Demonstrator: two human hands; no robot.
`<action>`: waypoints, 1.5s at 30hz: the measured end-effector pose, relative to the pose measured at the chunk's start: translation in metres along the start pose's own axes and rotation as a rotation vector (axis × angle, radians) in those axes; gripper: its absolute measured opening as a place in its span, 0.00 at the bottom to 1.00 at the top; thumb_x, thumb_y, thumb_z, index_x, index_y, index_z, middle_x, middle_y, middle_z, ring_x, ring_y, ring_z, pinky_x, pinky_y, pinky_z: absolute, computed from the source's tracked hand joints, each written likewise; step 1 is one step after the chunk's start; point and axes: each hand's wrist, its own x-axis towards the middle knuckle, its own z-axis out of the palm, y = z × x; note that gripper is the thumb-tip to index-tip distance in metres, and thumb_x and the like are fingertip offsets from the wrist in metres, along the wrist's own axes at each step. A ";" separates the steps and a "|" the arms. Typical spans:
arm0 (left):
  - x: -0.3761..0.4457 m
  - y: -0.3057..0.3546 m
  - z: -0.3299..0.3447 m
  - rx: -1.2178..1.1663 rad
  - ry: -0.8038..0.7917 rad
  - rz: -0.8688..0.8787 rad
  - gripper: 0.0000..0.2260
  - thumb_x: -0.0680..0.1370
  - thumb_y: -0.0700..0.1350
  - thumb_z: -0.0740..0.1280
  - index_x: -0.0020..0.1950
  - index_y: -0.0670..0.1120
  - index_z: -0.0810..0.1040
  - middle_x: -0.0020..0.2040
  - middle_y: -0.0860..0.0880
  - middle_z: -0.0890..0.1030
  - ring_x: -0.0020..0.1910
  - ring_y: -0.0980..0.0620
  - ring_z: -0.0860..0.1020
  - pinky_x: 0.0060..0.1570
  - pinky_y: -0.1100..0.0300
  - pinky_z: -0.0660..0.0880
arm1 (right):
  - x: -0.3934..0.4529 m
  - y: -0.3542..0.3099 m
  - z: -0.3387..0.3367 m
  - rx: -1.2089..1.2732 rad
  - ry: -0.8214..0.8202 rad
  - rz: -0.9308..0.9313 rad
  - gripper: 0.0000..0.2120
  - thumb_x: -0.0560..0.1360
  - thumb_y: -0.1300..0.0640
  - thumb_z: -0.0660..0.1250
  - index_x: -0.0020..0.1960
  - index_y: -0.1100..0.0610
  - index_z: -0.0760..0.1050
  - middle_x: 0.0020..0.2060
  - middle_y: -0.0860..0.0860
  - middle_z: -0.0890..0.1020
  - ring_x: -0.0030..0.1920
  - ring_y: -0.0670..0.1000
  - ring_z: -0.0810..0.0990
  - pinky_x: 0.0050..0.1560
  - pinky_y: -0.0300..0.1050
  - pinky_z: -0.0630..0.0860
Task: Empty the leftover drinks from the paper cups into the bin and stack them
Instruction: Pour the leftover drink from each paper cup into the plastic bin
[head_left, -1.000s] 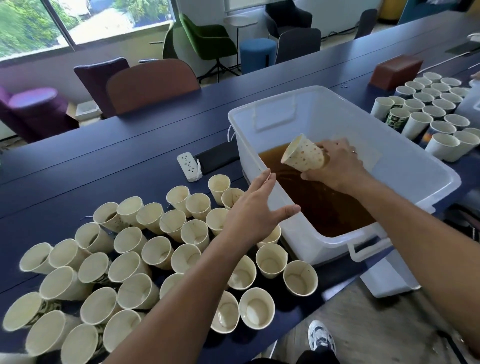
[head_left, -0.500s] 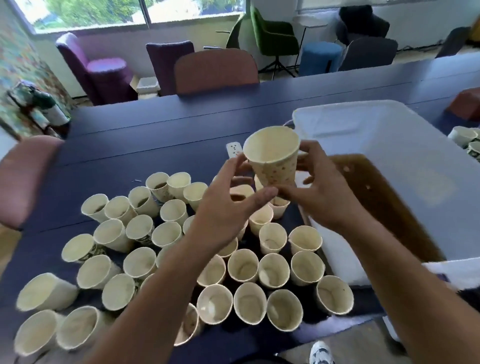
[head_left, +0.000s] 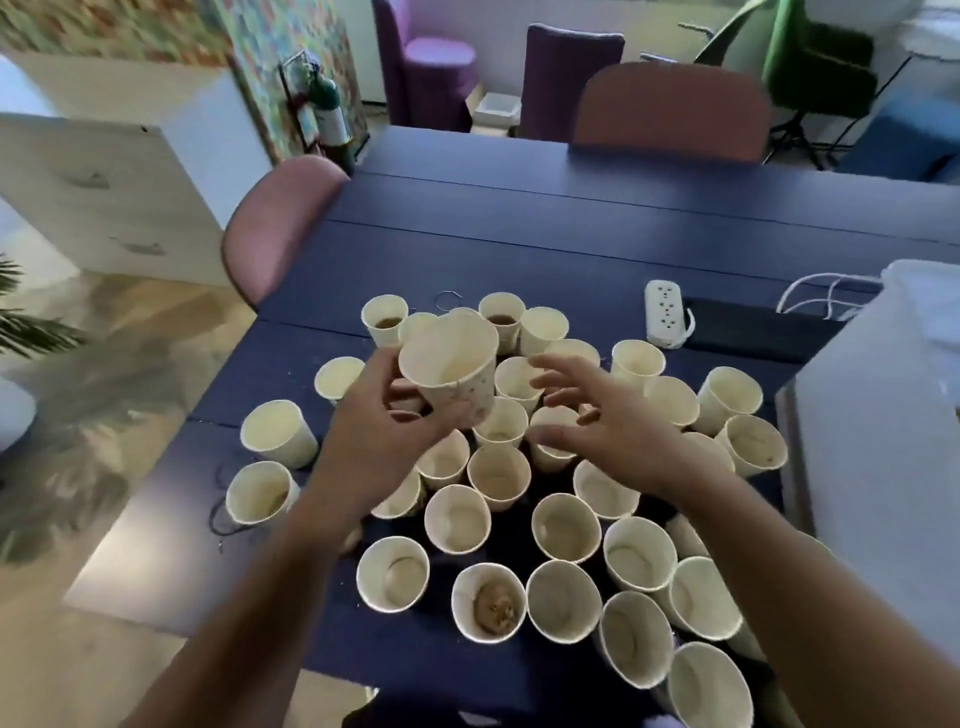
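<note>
The left hand (head_left: 384, 441) grips an emptied cup (head_left: 452, 371) above the cups (head_left: 498, 525), just left of the spread, empty right hand (head_left: 608, 431); stacking seems underway, next needing a nest below.

A cream paper cup (head_left: 451, 370) with small speckles is held above the counter (head_left: 519, 234), tilted with its mouth toward the camera. Many cream cups (head_left: 566, 527) stand upright and crowded below; 1 near cup (head_left: 488, 601) holds brown dregs. The white bin (head_left: 883, 441) stands at the right edge.
</note>
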 end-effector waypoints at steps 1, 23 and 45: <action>0.011 -0.007 -0.016 0.027 0.053 0.004 0.24 0.68 0.48 0.81 0.56 0.60 0.73 0.48 0.68 0.81 0.49 0.70 0.79 0.42 0.75 0.74 | 0.015 -0.003 0.005 0.008 0.019 -0.014 0.29 0.72 0.50 0.76 0.69 0.39 0.70 0.58 0.38 0.79 0.57 0.37 0.78 0.55 0.39 0.76; 0.211 -0.179 -0.123 0.211 0.082 -0.234 0.21 0.72 0.42 0.78 0.59 0.47 0.71 0.56 0.49 0.78 0.55 0.51 0.77 0.49 0.56 0.73 | 0.265 -0.038 0.129 -0.497 0.083 0.055 0.28 0.76 0.41 0.67 0.73 0.45 0.64 0.69 0.51 0.71 0.67 0.56 0.72 0.68 0.59 0.61; 0.224 -0.198 -0.123 0.212 -0.003 -0.299 0.26 0.69 0.40 0.81 0.61 0.49 0.71 0.57 0.51 0.78 0.58 0.50 0.76 0.52 0.60 0.70 | 0.304 -0.032 0.155 -0.745 -0.051 0.124 0.32 0.72 0.52 0.72 0.73 0.44 0.63 0.63 0.54 0.73 0.53 0.58 0.79 0.66 0.65 0.56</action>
